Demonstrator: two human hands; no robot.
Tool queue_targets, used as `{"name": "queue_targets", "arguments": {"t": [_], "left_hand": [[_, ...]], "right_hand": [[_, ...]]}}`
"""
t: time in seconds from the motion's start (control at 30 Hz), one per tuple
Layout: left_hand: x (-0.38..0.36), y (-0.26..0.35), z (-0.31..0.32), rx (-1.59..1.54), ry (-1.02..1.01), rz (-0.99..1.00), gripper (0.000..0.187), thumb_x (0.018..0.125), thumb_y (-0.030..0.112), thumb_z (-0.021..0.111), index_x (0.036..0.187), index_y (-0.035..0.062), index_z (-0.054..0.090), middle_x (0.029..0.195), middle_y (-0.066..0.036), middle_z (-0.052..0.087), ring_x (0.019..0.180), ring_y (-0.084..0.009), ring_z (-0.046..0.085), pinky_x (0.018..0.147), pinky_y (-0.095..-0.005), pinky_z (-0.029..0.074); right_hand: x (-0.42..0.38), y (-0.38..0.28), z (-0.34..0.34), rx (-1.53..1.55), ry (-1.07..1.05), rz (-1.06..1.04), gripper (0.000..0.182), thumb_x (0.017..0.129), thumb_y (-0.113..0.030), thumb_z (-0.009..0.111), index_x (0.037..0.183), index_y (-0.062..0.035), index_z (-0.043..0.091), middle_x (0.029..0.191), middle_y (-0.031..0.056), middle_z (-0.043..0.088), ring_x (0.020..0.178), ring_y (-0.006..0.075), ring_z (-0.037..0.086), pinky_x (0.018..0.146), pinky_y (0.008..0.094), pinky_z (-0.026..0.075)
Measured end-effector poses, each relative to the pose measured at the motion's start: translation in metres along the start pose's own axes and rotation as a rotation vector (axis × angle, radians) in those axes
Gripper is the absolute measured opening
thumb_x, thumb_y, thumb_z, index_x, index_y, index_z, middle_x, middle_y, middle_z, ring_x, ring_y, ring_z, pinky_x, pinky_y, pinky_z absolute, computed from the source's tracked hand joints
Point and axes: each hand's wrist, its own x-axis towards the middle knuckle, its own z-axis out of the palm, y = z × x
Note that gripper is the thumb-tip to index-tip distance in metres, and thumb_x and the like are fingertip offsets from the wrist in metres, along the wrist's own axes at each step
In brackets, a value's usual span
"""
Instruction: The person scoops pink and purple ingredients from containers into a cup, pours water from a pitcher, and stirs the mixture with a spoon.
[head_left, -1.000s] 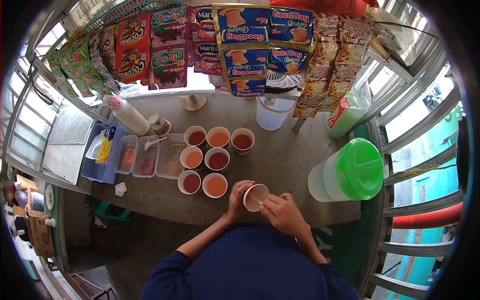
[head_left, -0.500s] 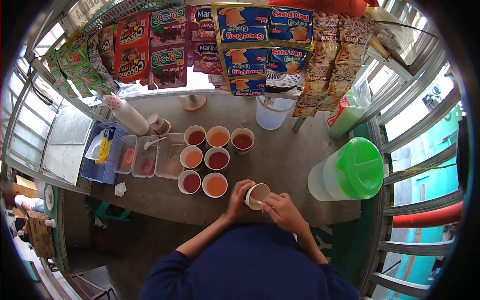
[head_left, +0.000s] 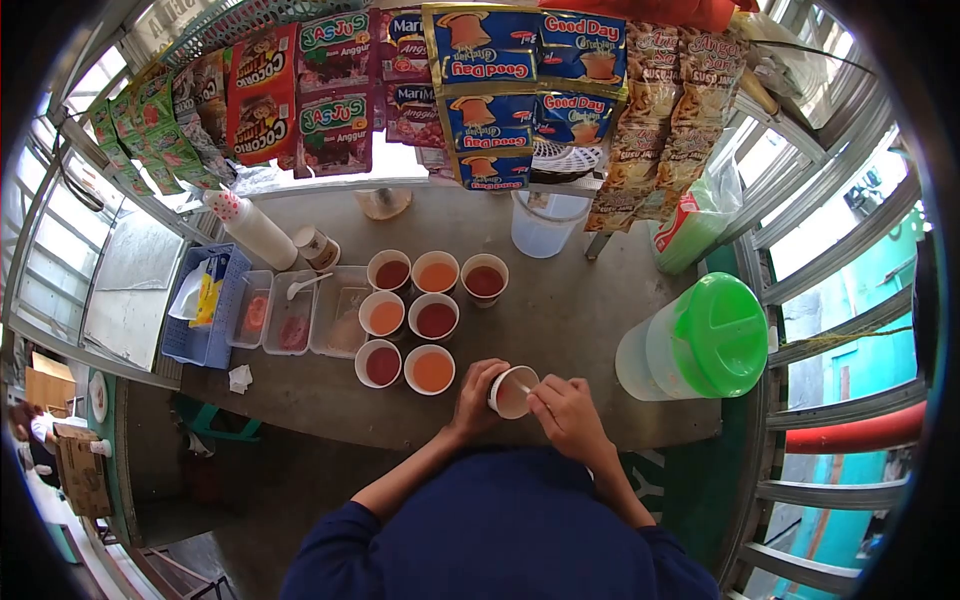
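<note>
My left hand is wrapped round the left side of a paper cup near the table's front edge. Pinched in my right hand is a pale spoon or stirrer, its lower end inside the cup. The cup's contents look pinkish brown. Just left of my hands stand several filled cups, some with orange drink, others with dark red drink.
Clear tubs of powder, a blue basket and a stack of cups stand at the left. A green-lidded jug is at the right. Sachets hang above the table; a bucket stands behind.
My right hand has shifted slightly, and the stirrer's angle in the cup is different. My left hand still holds the cup in the same place.
</note>
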Motion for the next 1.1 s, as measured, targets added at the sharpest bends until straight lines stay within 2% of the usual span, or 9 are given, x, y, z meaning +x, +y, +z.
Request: {"name": "queue_targets", "arguments": {"t": [0.07, 0.17, 0.27, 0.53, 0.63, 0.73, 0.83, 0.9, 1.1], "left_hand": [[-0.001, 0.000, 0.001, 0.004, -0.002, -0.008, 0.073, 0.053, 0.008, 0.085, 0.117, 0.0057, 0.051, 0.111, -0.015, 0.057, 0.102, -0.0341, 0.057, 0.086, -0.0412, 0.048], [-0.002, -0.002, 0.002, 0.015, -0.004, -0.008, 0.072, 0.053, 0.007, 0.085, 0.117, 0.0058, 0.051, 0.111, -0.015, 0.056, 0.102, -0.0341, 0.057, 0.085, -0.0411, 0.048], [-0.002, -0.001, 0.003, 0.025, -0.010, -0.013, 0.072, 0.054, 0.007, 0.085, 0.118, 0.0057, 0.050, 0.112, -0.015, 0.054, 0.102, -0.0344, 0.057, 0.085, -0.0411, 0.048], [-0.010, -0.013, 0.008, -0.098, 0.031, -0.058, 0.083, 0.055, 0.007, 0.087, 0.123, 0.0075, 0.040, 0.113, -0.018, 0.052, 0.102, -0.0340, 0.057, 0.082, -0.0415, 0.049], [-0.009, -0.013, 0.007, -0.119, -0.007, -0.040, 0.085, 0.053, 0.009, 0.089, 0.122, 0.0070, 0.040, 0.113, -0.017, 0.053, 0.102, -0.0339, 0.057, 0.083, -0.0414, 0.050], [-0.011, -0.012, 0.009, -0.139, 0.001, -0.086, 0.086, 0.052, 0.008, 0.089, 0.124, 0.0068, 0.041, 0.114, -0.017, 0.055, 0.104, -0.0342, 0.058, 0.084, -0.0407, 0.050], [-0.008, -0.007, 0.002, -0.120, -0.076, -0.120, 0.086, 0.053, 0.009, 0.087, 0.125, 0.0069, 0.041, 0.114, -0.016, 0.057, 0.104, -0.0342, 0.059, 0.086, -0.0405, 0.050], [-0.010, -0.006, 0.001, -0.121, -0.133, -0.178, 0.085, 0.053, 0.011, 0.086, 0.126, 0.0070, 0.042, 0.114, -0.016, 0.058, 0.104, -0.0345, 0.059, 0.086, -0.0410, 0.050], [-0.013, -0.010, 0.004, -0.111, -0.100, -0.095, 0.087, 0.052, 0.017, 0.089, 0.125, 0.0073, 0.042, 0.113, -0.016, 0.058, 0.102, -0.0346, 0.060, 0.085, -0.0416, 0.050]], "right_hand": [[0.000, 0.000, -0.001, -0.123, 0.076, -0.008, 0.019, 0.095, -0.019, 0.048, 0.085, -0.0066, 0.059, 0.085, 0.0058, 0.058, 0.082, 0.0220, 0.055, 0.081, 0.0345, 0.033], [-0.001, 0.002, -0.001, 0.130, -0.098, -0.010, 0.019, 0.094, -0.019, 0.049, 0.084, -0.0067, 0.059, 0.084, 0.0060, 0.057, 0.081, 0.0222, 0.054, 0.081, 0.0346, 0.032], [-0.001, 0.005, 0.004, -0.065, 0.085, -0.003, 0.020, 0.095, -0.019, 0.047, 0.083, -0.0073, 0.058, 0.082, 0.0058, 0.055, 0.079, 0.0222, 0.054, 0.081, 0.0341, 0.032], [0.000, 0.006, -0.004, 0.024, -0.034, 0.027, 0.023, 0.095, -0.020, 0.045, 0.082, -0.0065, 0.057, 0.080, 0.0073, 0.054, 0.078, 0.0237, 0.053, 0.082, 0.0345, 0.032], [0.000, 0.006, -0.005, 0.229, -0.026, 0.042, 0.022, 0.095, -0.021, 0.045, 0.083, -0.0066, 0.057, 0.078, 0.0074, 0.053, 0.077, 0.0240, 0.053, 0.082, 0.0344, 0.032], [0.001, 0.004, -0.007, -0.009, -0.005, 0.057, 0.021, 0.094, -0.020, 0.045, 0.083, -0.0067, 0.057, 0.079, 0.0075, 0.055, 0.078, 0.0237, 0.053, 0.082, 0.0339, 0.032], [0.000, 0.008, -0.011, 0.233, -0.099, 0.061, 0.021, 0.094, -0.020, 0.045, 0.083, -0.0067, 0.057, 0.079, 0.0074, 0.055, 0.078, 0.0237, 0.053, 0.082, 0.0348, 0.032], [0.000, 0.006, -0.010, 0.124, -0.059, 0.066, 0.022, 0.094, -0.020, 0.045, 0.082, -0.0068, 0.057, 0.079, 0.0071, 0.055, 0.079, 0.0232, 0.054, 0.082, 0.0346, 0.032], [0.000, 0.006, -0.013, 0.129, -0.070, 0.044, 0.021, 0.094, -0.020, 0.046, 0.082, -0.0071, 0.057, 0.078, 0.0062, 0.054, 0.078, 0.0219, 0.053, 0.082, 0.0342, 0.031]]}}
